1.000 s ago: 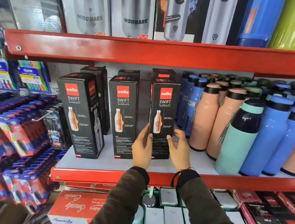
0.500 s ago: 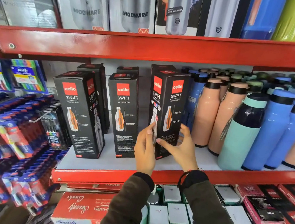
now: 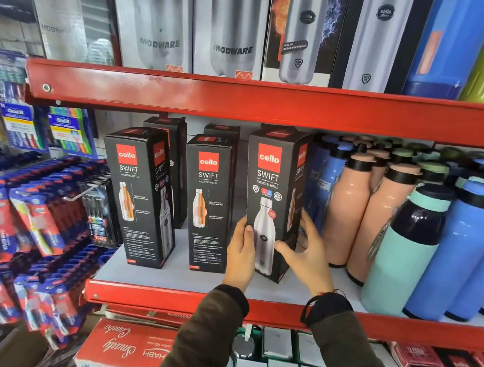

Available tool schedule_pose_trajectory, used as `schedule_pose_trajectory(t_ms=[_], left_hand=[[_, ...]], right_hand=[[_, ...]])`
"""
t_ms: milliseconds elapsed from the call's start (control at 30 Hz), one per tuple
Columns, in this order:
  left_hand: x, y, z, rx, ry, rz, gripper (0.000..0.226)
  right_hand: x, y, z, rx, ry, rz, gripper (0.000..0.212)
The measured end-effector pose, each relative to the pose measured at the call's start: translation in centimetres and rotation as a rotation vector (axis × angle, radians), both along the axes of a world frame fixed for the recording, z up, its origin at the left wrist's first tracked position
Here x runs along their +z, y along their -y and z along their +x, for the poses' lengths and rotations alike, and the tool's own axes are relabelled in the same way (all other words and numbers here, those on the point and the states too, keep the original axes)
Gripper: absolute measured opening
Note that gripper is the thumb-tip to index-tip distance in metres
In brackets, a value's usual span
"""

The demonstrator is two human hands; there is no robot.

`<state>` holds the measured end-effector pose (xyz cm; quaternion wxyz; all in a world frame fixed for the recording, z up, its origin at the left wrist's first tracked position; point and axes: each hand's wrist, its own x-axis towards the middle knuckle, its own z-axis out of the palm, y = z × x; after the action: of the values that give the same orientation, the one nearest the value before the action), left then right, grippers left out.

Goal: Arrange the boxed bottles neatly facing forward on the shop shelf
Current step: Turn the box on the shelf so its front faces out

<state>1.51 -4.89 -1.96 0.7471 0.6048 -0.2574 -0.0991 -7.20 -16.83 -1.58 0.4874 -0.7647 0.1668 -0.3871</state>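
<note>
Both hands on the rightmost cello box (image 3: 273, 197), centre of frame. Left hand (image 3: 240, 255) flat against its left edge, thumb on the front face; right hand (image 3: 306, 252) wraps the lower right corner, fingers spread around the side. The box looks tilted, its base seemingly part off the shelf (image 3: 168, 278).

Risks, as I judge them:
- The box is tall and narrow, and the grip is low, so a push could tip it backward or into the peach bottles (image 3: 349, 210) just to the right.
- The spare box behind could get knocked.
- Left box (image 3: 139, 194) sits angled, middle box (image 3: 208, 201) squarer, so both need checking.

Surface: pale, smooth shelf board with a red lip, so boxes likely slide easily. Room: a tight gap to the bottles on the right and more open board on the left.
</note>
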Motion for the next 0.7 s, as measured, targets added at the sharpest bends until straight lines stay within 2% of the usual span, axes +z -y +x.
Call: schedule_pose_trajectory(t_ms=[233, 400, 700], left_hand=[[-0.5, 0.4, -0.4, 0.066, 0.027, -0.014, 0.031], [-0.8, 0.8, -0.3, 0.073, 0.035, -0.003, 0.031], [-1.4, 1.5, 0.3, 0.094, 0.072, 0.035, 0.033]], right_hand=[[0.4, -0.4, 0.1, 0.111, -0.029, -0.084, 0.072], [-0.3, 0.2, 0.3, 0.085, -0.044, -0.146, 0.077], [-1.4, 1.3, 1.4, 0.061, -0.049, -0.170, 0.073]])
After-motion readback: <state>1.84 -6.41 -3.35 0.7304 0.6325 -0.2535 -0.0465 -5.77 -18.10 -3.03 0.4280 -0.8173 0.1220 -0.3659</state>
